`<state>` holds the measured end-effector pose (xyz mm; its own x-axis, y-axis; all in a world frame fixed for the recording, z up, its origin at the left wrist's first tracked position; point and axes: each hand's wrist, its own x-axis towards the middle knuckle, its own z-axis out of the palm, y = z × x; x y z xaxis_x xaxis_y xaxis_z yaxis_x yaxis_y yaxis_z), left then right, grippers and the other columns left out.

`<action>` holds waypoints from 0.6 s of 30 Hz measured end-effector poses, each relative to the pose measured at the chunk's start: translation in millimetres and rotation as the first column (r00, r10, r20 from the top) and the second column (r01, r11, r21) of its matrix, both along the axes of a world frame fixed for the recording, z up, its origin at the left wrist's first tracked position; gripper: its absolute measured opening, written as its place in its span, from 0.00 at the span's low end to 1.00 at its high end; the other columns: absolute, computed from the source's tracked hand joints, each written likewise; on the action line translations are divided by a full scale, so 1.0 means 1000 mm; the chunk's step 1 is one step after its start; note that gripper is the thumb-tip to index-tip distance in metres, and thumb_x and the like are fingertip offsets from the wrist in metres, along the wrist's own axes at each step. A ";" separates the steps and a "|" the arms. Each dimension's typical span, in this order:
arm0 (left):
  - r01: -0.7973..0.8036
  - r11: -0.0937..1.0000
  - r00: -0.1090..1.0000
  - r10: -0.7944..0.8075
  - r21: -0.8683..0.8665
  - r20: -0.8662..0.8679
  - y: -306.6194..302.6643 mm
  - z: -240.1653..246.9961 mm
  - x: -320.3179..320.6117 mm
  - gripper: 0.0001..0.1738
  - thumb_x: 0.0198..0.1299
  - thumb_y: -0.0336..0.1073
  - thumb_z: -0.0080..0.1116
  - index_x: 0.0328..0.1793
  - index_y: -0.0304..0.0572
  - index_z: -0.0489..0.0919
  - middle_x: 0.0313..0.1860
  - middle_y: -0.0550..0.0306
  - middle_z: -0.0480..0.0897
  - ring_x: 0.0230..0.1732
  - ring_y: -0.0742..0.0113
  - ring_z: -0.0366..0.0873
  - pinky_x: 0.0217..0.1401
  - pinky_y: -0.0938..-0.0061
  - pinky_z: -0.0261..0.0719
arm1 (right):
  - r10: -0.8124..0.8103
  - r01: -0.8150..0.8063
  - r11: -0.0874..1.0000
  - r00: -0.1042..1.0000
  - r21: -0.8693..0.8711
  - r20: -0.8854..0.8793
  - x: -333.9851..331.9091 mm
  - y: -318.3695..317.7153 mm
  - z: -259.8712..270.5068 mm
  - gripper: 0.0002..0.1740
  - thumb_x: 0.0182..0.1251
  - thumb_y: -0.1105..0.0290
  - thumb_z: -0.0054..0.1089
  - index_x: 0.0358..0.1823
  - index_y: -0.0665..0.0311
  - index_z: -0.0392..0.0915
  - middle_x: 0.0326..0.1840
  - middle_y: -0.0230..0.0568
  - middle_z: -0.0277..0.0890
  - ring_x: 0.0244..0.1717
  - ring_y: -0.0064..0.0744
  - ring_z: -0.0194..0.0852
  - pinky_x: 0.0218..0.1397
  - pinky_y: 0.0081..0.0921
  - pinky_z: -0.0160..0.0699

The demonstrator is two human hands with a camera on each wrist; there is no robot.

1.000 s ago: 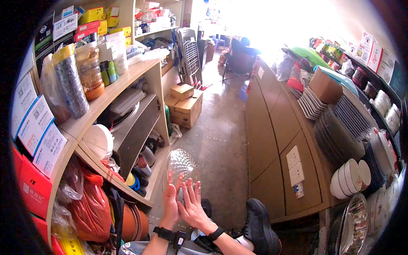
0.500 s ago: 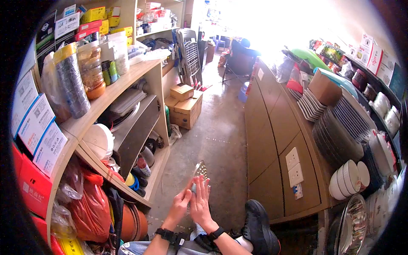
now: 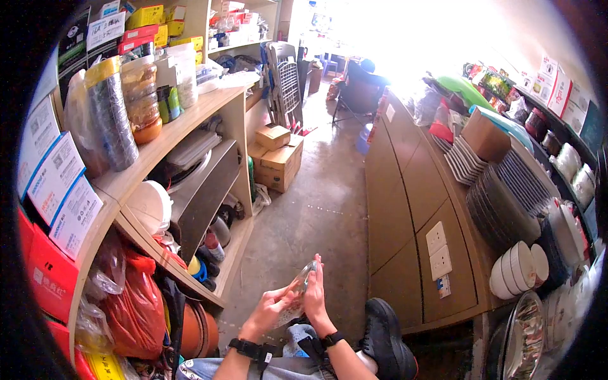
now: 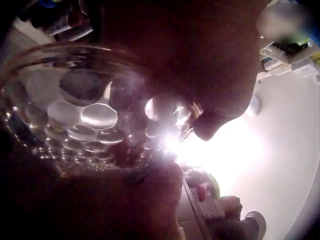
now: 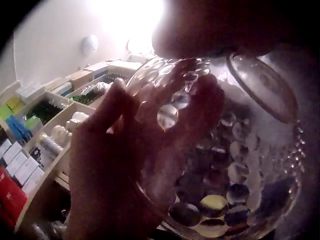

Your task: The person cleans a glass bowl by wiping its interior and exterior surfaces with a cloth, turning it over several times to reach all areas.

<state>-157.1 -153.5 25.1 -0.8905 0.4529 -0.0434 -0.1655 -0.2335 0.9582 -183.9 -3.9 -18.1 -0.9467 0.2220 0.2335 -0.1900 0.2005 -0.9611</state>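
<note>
Glass bowl [image 3: 303, 278], clear and covered in round dimples, stands on edge between both hands, low in the head view above the person's lap and the concrete floor [image 3: 316, 209]. The left hand [image 3: 269, 311] cups its outer side, its fingers [image 3: 285, 295] bent round the curve of the glass and gripping it. The right hand [image 3: 315, 292] lies flat against the other face, its fingers [image 3: 316, 266] straight and pointing up, pressing rather than curling (the wrist views show little more than dark palms and lit dimples). A black shoe [image 3: 387, 335] sits just right of the hands. Wooden shelves [image 3: 183, 120] of packed goods run along the left; stacked plates [image 3: 506, 196] rest on the desk [image 3: 405, 183] to the right.
</note>
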 end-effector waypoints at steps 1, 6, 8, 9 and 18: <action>0.000 1.000 1.000 0.000 0.001 0.000 -0.004 0.000 -0.001 0.26 0.78 0.40 0.51 0.77 0.36 0.70 0.54 0.62 0.84 0.48 0.78 0.77 0.56 0.78 0.77 | 0.000 0.000 1.000 1.000 0.001 0.000 -0.003 0.001 -0.003 0.32 0.86 0.55 0.29 0.84 0.62 0.48 0.88 0.48 0.38 0.88 0.52 0.25 0.87 0.44 0.28; 0.042 0.994 0.994 -0.051 0.104 0.094 -0.017 0.019 0.000 0.28 0.77 0.41 0.52 0.78 0.35 0.69 0.56 0.55 0.85 0.48 0.74 0.81 0.58 0.74 0.80 | 0.048 -0.027 0.982 0.993 -0.185 0.111 -0.008 0.010 -0.008 0.33 0.86 0.53 0.29 0.84 0.60 0.47 0.88 0.44 0.42 0.87 0.45 0.32 0.86 0.39 0.34; 0.029 0.993 0.993 -0.041 0.110 0.108 -0.018 0.016 -0.002 0.28 0.77 0.41 0.51 0.78 0.35 0.68 0.57 0.54 0.85 0.49 0.73 0.81 0.59 0.73 0.80 | 0.090 -0.039 0.949 0.985 -0.312 0.149 -0.009 0.015 -0.010 0.33 0.86 0.53 0.29 0.85 0.60 0.47 0.87 0.42 0.43 0.86 0.40 0.37 0.85 0.35 0.38; 0.015 0.993 0.992 -0.029 0.117 0.120 -0.018 0.016 -0.002 0.29 0.77 0.42 0.51 0.78 0.35 0.68 0.57 0.52 0.85 0.49 0.73 0.82 0.59 0.73 0.80 | 0.107 -0.039 0.929 0.980 -0.369 0.167 -0.009 0.016 -0.011 0.33 0.86 0.53 0.29 0.85 0.59 0.47 0.87 0.41 0.44 0.85 0.38 0.40 0.85 0.34 0.40; -0.159 0.937 0.987 0.143 0.311 0.074 -0.014 0.018 -0.002 0.38 0.74 0.53 0.52 0.81 0.36 0.62 0.67 0.41 0.80 0.54 0.50 0.86 0.62 0.54 0.82 | 0.170 -0.005 0.856 0.947 -0.517 0.272 -0.005 0.019 -0.017 0.34 0.86 0.50 0.28 0.85 0.60 0.46 0.88 0.35 0.44 0.85 0.31 0.42 0.85 0.29 0.41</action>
